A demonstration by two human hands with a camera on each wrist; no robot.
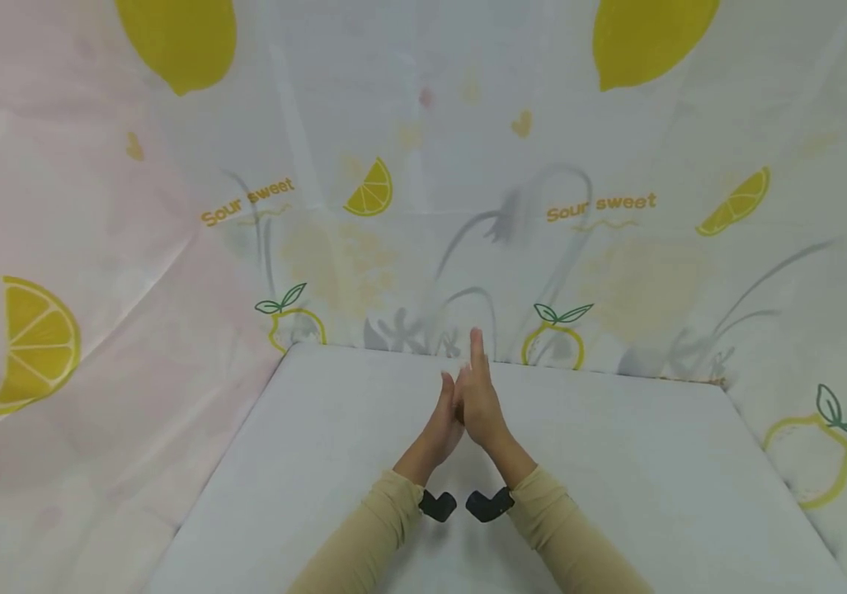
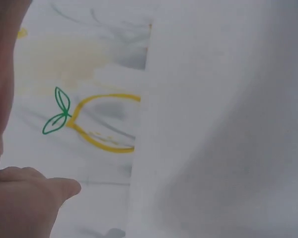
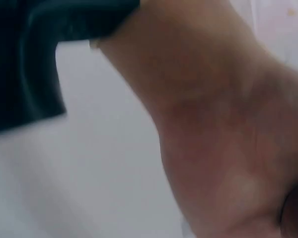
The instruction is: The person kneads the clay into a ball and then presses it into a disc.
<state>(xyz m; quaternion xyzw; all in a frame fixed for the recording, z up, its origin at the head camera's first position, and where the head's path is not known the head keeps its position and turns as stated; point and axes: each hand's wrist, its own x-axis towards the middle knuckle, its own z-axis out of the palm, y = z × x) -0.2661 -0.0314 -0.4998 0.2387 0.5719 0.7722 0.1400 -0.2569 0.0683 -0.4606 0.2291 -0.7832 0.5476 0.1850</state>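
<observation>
The left hand (image 1: 441, 425) and right hand (image 1: 482, 406) are meeting almost palm to palm above the white table (image 1: 601, 462), fingers standing straight where I'm seeing them, not curling. A dark brown thing (image 1: 459, 411), mostly hidden, seems to be sitting between the palms; how firmly they're pressing, I can't tell. Uneven pressure or parting palms could be letting it drop.

soft, even light | faint shadows on table (image 1: 616, 445) | right wrist view blurred
</observation>
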